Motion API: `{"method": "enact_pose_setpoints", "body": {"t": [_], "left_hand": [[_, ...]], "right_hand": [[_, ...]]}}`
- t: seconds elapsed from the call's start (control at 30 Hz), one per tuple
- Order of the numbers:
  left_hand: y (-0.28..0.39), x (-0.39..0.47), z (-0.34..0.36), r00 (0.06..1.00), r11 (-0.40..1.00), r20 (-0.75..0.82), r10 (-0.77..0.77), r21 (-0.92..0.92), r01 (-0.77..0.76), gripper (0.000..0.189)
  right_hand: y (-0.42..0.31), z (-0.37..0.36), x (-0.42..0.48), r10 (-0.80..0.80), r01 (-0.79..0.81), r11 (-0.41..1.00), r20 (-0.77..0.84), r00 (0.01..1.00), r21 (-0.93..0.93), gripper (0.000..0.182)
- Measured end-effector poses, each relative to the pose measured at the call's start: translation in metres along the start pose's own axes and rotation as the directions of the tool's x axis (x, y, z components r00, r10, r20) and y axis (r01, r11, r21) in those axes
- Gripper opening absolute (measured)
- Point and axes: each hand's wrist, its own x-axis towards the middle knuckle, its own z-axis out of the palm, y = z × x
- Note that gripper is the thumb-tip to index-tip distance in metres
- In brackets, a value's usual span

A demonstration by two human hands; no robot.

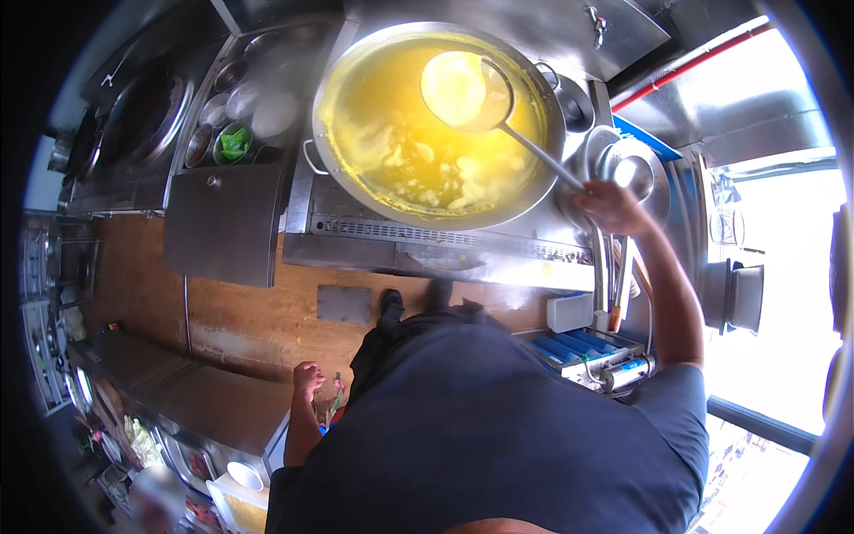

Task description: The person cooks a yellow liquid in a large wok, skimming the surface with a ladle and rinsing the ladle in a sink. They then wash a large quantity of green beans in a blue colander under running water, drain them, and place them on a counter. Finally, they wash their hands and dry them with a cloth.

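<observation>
My right hand grips the handle of a large metal ladle, right of a wide metal wok. The ladle's bowl is over the wok and holds pale yellow liquid; whether its underside touches the surface is unclear. Bubbling yellow broth fills much of the wok, with pale foam or lumps toward its near side. My left hand hangs low at my left side, far from the wok, its fingers curled; nothing can be made out in it.
Left of the wok stand several bowls, one with green leaves, and a dark wok. Metal strainers lie at the right. The stove's front edge runs before me. A counter with food trays is at lower left.
</observation>
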Motion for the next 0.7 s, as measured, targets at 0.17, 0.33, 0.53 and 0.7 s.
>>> {"method": "enact_pose_setpoints", "body": {"t": [0.17, 0.33, 0.53, 0.7], "left_hand": [[0.001, -0.004, 0.004, 0.998, 0.999, -0.053, 0.035, 0.023, -0.034, 0.02], [0.017, -0.01, 0.016, 0.998, 0.999, -0.058, 0.037, 0.023, -0.036, 0.021], [0.019, -0.031, 0.032, 0.997, 0.997, -0.074, 0.034, 0.071, -0.029, 0.021], [0.009, -0.047, 0.047, 0.997, 0.999, -0.08, 0.003, 0.045, 0.001, 0.021]], "right_hand": [[-0.049, -0.06, -0.007, 0.569, -0.549, 0.794, 0.003, 0.822, -0.261, 0.017], [-0.025, -0.106, -0.026, 0.576, -0.539, 0.771, 0.009, 0.818, -0.34, 0.014], [-0.036, -0.139, -0.007, 0.645, -0.56, 0.704, 0.065, 0.761, -0.437, 0.017], [-0.007, -0.146, 0.002, 0.51, -0.402, 0.8, 0.153, 0.846, -0.445, 0.014]]}}
